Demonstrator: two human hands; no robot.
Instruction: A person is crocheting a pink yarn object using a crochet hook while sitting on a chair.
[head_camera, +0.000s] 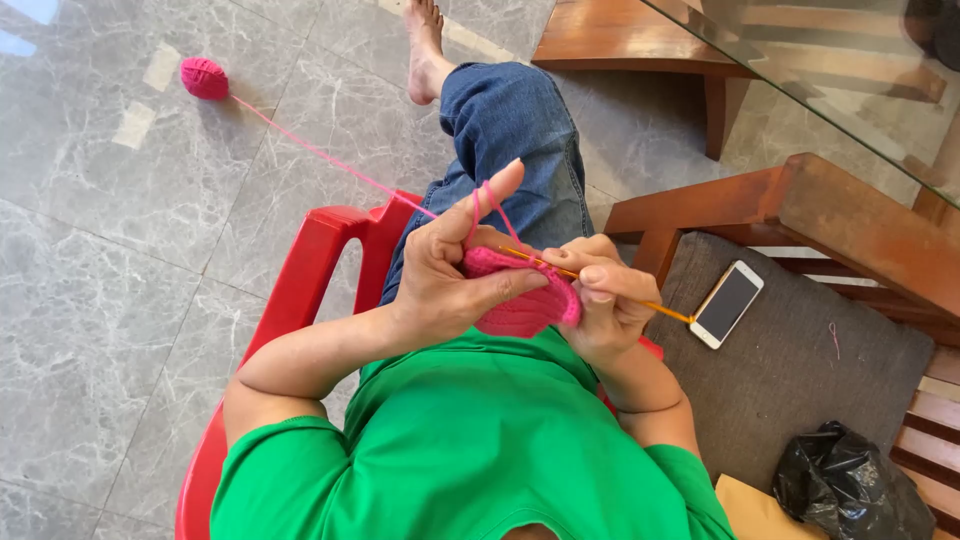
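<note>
Pink crochet piece (520, 300) right there at the middle, held over the lap against the green shirt (470, 440) — the left hand (445, 275) pinches it between thumb and fingers, index finger raised with the pink yarn (330, 160) looped over it. The right hand (605, 300) is closed around an orange crochet hook (600, 282), its tip buried in the work, the shaft sticking out past the knuckles toward the right. From the raised finger the strand runs taut across the grey marble floor (100, 300) to a pink yarn ball (204, 78), well apart, up at the far left. The person sits in a red plastic chair (300, 290), jeans leg (510, 130) stretched out, bare foot on the tiles. Just beside the right hand, a wooden seat with a grey cushion (800, 370) — on it a white-edged phone (727, 303) lying flat, and nearer the corner a crumpled black plastic bag (850, 485).
</note>
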